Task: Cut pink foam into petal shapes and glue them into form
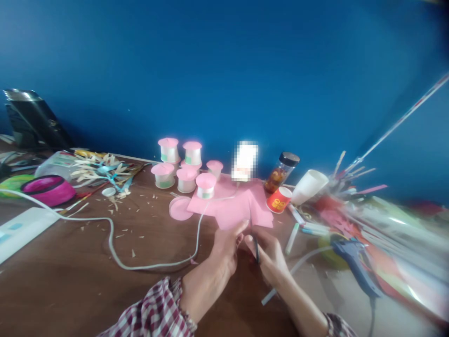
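My left hand (226, 245) is closed on the near edge of a sheet of pink paper (229, 214), its thumb lying on top. In my right hand (270, 255) is a pair of scissors (256, 248) with dark handles; the blades point away from me along the paper and are hard to make out. Beneath and behind the held sheet lies more pink paper (264, 213). Just left of it, a pink paper disc (180, 208) rests on the table. Several small white cups with pink paper tops, such as one cup (206, 187), stand behind.
A white cable (140, 267) curves across the brown table (70, 299) from a power strip (28, 229). On the right are a red paper cup (279, 200), a white cup (309, 186), a jar (281, 172) and a glue gun (358, 264). Wood shavings lie left.
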The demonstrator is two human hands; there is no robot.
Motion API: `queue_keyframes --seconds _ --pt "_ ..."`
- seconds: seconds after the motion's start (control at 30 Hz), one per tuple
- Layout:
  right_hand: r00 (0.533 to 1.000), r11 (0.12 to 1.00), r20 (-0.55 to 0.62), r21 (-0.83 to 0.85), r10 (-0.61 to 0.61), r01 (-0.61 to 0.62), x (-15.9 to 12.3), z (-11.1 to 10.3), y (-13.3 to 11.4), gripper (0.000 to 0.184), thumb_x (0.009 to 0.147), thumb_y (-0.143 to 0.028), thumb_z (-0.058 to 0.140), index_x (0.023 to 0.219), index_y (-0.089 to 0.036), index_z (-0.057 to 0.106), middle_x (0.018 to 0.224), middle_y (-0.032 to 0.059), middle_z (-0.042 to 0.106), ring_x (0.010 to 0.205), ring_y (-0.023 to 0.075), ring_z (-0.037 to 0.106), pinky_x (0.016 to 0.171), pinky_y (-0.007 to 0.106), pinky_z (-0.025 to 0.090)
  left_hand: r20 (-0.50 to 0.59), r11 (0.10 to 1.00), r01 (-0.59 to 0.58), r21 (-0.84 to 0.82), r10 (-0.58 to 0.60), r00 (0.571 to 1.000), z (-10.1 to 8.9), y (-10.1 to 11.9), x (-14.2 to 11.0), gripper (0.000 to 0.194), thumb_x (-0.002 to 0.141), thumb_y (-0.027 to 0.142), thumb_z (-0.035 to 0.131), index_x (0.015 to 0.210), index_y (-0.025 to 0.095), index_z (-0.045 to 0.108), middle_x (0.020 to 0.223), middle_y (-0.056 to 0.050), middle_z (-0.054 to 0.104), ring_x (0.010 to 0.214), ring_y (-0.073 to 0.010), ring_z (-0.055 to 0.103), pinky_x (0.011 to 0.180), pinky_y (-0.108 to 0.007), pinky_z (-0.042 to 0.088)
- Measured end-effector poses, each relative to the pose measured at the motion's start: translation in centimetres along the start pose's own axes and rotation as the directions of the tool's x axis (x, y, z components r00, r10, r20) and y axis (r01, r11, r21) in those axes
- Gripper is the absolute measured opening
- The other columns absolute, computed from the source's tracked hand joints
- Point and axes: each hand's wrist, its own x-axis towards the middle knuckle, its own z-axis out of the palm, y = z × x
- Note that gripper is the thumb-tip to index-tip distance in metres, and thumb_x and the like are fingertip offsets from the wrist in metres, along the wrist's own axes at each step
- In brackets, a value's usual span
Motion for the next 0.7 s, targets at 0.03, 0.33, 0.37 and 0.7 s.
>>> queue_keyframes --seconds 0.03,0.33,0.37,0.7 --pt "1.0 1.0 0.001 -0.001 0.006 -0.006 -0.01 -0.04 0.1 0.035 0.081 -0.049 0.062 0.077 -0.014 0.063 0.059 -0.0009 0.054 0.05 0.011 0.046 0.047 0.021 0.039 0.002 1.0 -0.006 -0.003 0.006 1.0 0.01 0.0 0.0 0.027 0.058 0.024 0.08 0.075 0.01 0.066 0.075 -0.01 0.067 0.069 -0.0201 0.064 0.06 -0.031 0.051" --pt "1.0 0.999 -0.006 -0.031 0.022 -0.022 -0.06 -0.2 0.25 0.037 0.081 -0.051 0.061 0.08 -0.014 0.065 0.061 -0.0002 0.056 0.047 0.0101 0.046 0.042 0.02 0.039 0.014 1.0 -0.014 0.004 0.014 1.0 -0.13 -0.1 0.22 0.028 0.057 0.024 0.081 0.076 0.01 0.066 0.074 -0.009 0.068 0.068 -0.0184 0.064 0.059 -0.028 0.049" --pt "1.0 0.999 -0.004 -0.029 0.021 -0.022 -0.05 -0.2 0.2 0.037 0.08 -0.05 0.062 0.081 -0.013 0.065 0.061 -0.0002 0.057 0.046 0.01 0.046 0.042 0.02 0.039 0.014 1.0 -0.014 0.013 0.014 1.0 -0.15 -0.11 0.24 0.028 0.057 0.025 0.08 0.076 0.01 0.066 0.073 -0.009 0.067 0.066 -0.0183 0.063 0.058 -0.029 0.049" --pt "1.0 0.998 -0.017 -0.069 -0.001 0.0 0.05 -0.38 0.02 0.036 0.08 -0.05 0.062 0.072 -0.015 0.061 0.056 -0.002 0.051 0.047 0.0101 0.044 0.043 0.02 0.037 0.015 1.0 -0.019 0.013 0.019 1.0 -0.12 -0.05 0.19 0.024 0.057 0.024 0.08 0.071 0.01 0.066 0.071 -0.009 0.068 0.067 -0.0197 0.064 0.057 -0.028 0.049"
